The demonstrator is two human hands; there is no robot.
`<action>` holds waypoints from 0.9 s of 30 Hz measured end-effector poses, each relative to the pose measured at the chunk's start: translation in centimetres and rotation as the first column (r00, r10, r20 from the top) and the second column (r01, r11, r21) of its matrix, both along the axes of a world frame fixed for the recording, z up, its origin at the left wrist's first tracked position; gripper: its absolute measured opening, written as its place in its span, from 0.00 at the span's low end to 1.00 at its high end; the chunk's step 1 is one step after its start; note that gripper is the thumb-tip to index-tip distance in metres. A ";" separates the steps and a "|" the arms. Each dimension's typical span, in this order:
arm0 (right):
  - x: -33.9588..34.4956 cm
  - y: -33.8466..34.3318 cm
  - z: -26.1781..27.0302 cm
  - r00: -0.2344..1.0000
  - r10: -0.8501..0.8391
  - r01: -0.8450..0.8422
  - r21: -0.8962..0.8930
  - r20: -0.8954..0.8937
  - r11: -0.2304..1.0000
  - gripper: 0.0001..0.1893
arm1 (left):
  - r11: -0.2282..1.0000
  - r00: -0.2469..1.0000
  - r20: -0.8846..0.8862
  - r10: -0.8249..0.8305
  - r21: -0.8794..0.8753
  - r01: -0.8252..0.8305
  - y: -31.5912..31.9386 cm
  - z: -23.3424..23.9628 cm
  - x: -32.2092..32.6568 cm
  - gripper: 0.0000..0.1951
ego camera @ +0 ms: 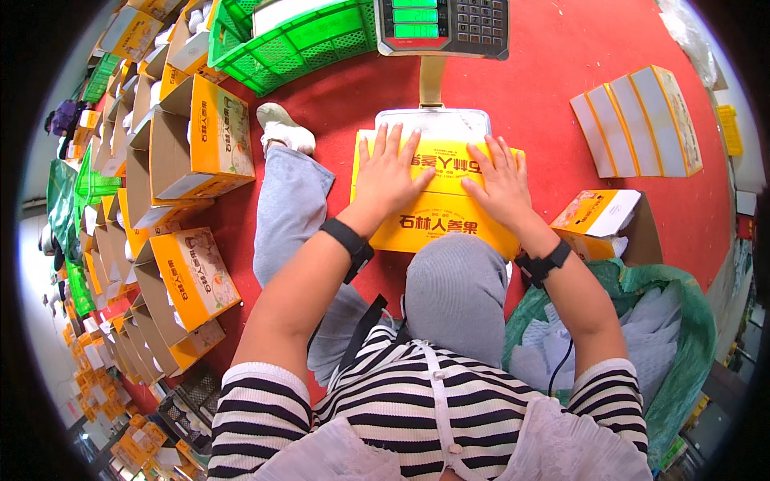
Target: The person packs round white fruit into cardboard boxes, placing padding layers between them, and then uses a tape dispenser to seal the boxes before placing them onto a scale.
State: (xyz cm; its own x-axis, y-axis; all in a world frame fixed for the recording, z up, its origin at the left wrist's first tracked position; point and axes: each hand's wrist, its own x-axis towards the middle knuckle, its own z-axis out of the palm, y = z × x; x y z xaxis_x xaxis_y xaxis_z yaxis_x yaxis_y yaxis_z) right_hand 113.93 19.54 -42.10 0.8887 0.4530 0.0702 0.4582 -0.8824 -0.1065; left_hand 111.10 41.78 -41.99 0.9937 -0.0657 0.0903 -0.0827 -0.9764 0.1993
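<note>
Both my hands lie palm down on a yellow printed cardboard box with a seam across its top. My left hand rests on the left part of that top, fingers spread, pointing away from me. On the right part lies my right hand, its fingers also spread. Neither hand grips anything. Just beyond the box shows the metal plate of an electronic scale, whose lit display and keypad stand on a post behind it. Whether the box rests on the plate or my legs is hidden.
Rows of open cartons with white-wrapped contents stand at the left. A green plastic crate is at the upper left. To the right are several standing cartons, an open carton and a green sack of white foam nets.
</note>
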 end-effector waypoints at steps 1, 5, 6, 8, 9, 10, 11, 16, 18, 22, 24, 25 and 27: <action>0.4 -0.7 0.7 0.989 0.083 -0.059 0.194 -0.122 0.979 0.28 | 1.000 0.999 -0.039 0.012 -0.021 -0.013 0.1 -0.3 0.4 0.32; -1.9 -9.7 -4.6 0.912 -0.328 0.393 0.753 -0.246 0.529 0.21 | 0.997 0.997 0.035 0.067 -0.041 -0.066 0.2 -0.3 0.8 0.27; -3.7 -12.7 -7.2 0.765 -0.546 0.513 0.836 -0.342 0.194 0.19 | 0.997 0.997 0.034 0.070 -0.041 -0.069 0.0 -0.3 1.0 0.27; -9.5 -19.5 -15.6 0.443 -0.793 0.826 0.535 -0.419 0.178 0.25 | 0.998 0.997 0.070 0.043 -0.054 -0.039 -1.3 -0.3 1.8 0.25; -11.5 -18.2 -17.1 0.313 -0.871 0.945 0.220 -0.378 0.244 0.31 | 0.997 0.996 0.060 0.066 -0.036 -0.064 -0.6 -0.6 1.4 0.25; -13.3 -18.2 -18.5 0.324 -0.879 0.946 0.107 -0.349 0.306 0.33 | 0.997 0.995 0.075 0.070 -0.018 -0.069 -0.4 -0.7 1.2 0.25; -15.0 -18.3 -19.7 0.341 -0.886 0.932 -0.009 -0.315 0.361 0.36 | 0.997 0.993 0.092 0.071 0.000 -0.072 -0.1 -0.9 1.1 0.25; -17.1 -20.3 -21.1 0.485 -0.816 0.873 0.112 -0.314 0.475 0.31 | 0.997 0.995 0.078 0.063 -0.038 -0.060 -0.2 -0.9 1.1 0.28; -14.6 -22.0 -18.1 0.438 -0.711 0.893 0.176 -0.551 0.414 0.30 | 0.999 0.998 0.050 0.049 -0.015 -0.048 -0.5 0.4 1.3 0.29; -9.4 -18.6 -3.4 0.672 -0.365 0.711 0.699 -0.644 0.077 0.23 | 0.998 0.996 0.067 0.060 0.008 -0.061 -0.3 0.0 0.9 0.29; -6.1 -16.5 3.5 0.703 -0.263 0.707 0.688 -0.660 0.163 0.23 | 0.997 0.994 0.073 0.078 -0.007 -0.077 -0.2 -0.8 0.9 0.30; -4.0 -15.1 6.3 0.808 -0.103 0.575 0.739 -0.580 0.351 0.26 | 0.997 0.994 0.070 0.080 -0.019 -0.079 -0.4 -0.9 0.8 0.30; -0.5 -9.1 11.3 0.799 0.133 0.410 0.693 -0.587 0.594 0.25 | 0.997 0.994 0.077 0.073 -0.024 -0.072 -0.3 -1.0 0.7 0.30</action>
